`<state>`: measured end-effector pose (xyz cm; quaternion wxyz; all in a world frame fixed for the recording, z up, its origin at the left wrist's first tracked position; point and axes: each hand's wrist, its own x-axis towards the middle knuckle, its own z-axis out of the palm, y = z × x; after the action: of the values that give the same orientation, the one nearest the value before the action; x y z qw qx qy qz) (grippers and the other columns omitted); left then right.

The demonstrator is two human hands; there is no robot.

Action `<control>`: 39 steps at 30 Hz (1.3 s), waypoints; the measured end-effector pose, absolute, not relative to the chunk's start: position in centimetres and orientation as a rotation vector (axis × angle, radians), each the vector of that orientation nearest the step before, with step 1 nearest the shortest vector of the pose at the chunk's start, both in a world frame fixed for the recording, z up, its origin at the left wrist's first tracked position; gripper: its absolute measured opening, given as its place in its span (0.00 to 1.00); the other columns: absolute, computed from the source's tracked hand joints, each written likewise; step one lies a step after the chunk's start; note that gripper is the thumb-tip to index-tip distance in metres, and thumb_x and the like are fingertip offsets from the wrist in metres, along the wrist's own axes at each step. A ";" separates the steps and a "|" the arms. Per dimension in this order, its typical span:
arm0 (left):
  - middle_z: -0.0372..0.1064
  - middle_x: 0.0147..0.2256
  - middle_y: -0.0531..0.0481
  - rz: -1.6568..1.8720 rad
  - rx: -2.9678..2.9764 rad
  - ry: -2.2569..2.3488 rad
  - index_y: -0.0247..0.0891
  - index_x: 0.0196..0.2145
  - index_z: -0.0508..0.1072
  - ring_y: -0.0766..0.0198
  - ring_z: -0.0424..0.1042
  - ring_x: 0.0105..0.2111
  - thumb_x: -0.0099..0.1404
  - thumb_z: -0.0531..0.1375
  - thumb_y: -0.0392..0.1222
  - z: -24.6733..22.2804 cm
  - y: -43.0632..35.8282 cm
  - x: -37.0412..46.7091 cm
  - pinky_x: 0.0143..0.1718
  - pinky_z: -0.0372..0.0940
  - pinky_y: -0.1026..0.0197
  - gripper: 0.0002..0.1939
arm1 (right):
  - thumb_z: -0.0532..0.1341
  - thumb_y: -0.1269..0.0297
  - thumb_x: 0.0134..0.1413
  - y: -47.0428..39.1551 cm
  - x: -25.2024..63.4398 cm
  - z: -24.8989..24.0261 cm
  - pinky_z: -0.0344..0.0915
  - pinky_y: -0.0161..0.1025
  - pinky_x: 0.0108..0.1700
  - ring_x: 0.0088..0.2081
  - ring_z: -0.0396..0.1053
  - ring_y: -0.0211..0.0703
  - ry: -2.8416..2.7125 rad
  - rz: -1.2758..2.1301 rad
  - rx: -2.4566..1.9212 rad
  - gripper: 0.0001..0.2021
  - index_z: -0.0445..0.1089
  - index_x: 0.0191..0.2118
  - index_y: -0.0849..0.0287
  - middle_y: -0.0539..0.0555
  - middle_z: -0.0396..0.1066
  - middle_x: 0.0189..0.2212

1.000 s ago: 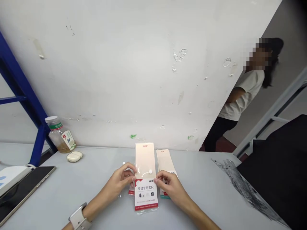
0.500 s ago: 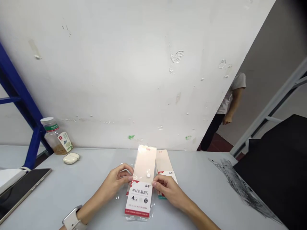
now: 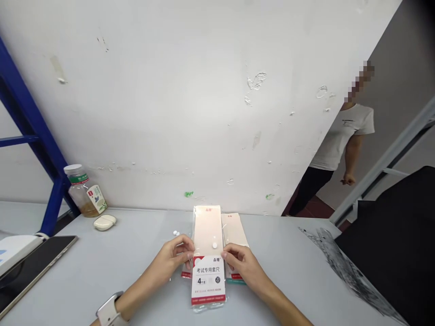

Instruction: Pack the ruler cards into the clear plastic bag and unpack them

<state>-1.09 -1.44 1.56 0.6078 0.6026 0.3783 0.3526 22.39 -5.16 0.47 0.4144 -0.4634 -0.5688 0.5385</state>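
A ruler set packet point(image 3: 208, 226), pale pink above and white with a red strip below, stands lengthwise before me in clear plastic. My left hand point(image 3: 174, 259) pinches its left edge, and my right hand point(image 3: 245, 266) pinches the right edge, both near mid-height. A small white round piece point(image 3: 215, 245) shows on its pink part. Behind it to the right lies another packet point(image 3: 235, 230), partly covered by the front one and by my right hand. The red corner of a further packet point(image 3: 185, 274) peeks out at the left; most of it is hidden.
White bits point(image 3: 176, 233) lie on the grey table point(image 3: 142, 240) beyond my left hand. Leftward are a cream case point(image 3: 104, 222), a jar point(image 3: 86, 194) and a phone point(image 3: 37, 271). A black item point(image 3: 397, 235) covers the right side. A person point(image 3: 340, 140) stands beyond the wall.
The front packet has turned from a slant to nearly straight, both hands keeping their hold. The view has shifted slightly, and more of the person at the right shows.
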 end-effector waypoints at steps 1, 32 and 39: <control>0.66 0.26 0.54 0.831 1.389 0.885 0.39 0.28 0.67 0.65 0.67 0.25 0.56 0.65 0.49 1.6 -1.3 -1.2 0.28 0.64 0.61 0.13 | 0.60 0.45 0.54 -5.1 22.5 0.5 0.52 0.34 0.27 0.25 0.53 0.35 -1.427 1.345 -1.165 0.19 0.66 0.27 0.58 0.45 0.56 0.21; 0.68 0.41 0.41 0.589 2.412 2.028 0.40 0.37 0.71 0.48 0.68 0.40 0.66 0.48 0.50 0.0 1.6 -6.4 0.39 0.62 0.49 0.16 | 0.55 0.56 0.55 -2.8 27.9 -2.1 0.46 0.39 0.28 0.20 0.49 0.39 -1.720 0.269 -1.957 0.20 0.50 0.17 0.54 0.47 0.56 0.14; 0.64 0.54 0.38 0.522 2.490 1.926 0.40 0.47 0.69 0.44 0.64 0.52 0.66 0.49 0.50 -0.1 0.4 -4.7 0.43 0.63 0.45 0.18 | 0.52 0.53 0.60 -2.9 27.9 -2.3 0.45 0.38 0.28 0.19 0.55 0.40 -1.759 0.182 -1.996 0.21 0.57 0.17 0.54 0.49 0.61 0.15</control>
<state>-4.67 0.44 -0.08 -0.0248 0.7801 0.6033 0.1636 27.89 -2.91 -2.26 0.2350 -0.7275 -0.6412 0.0662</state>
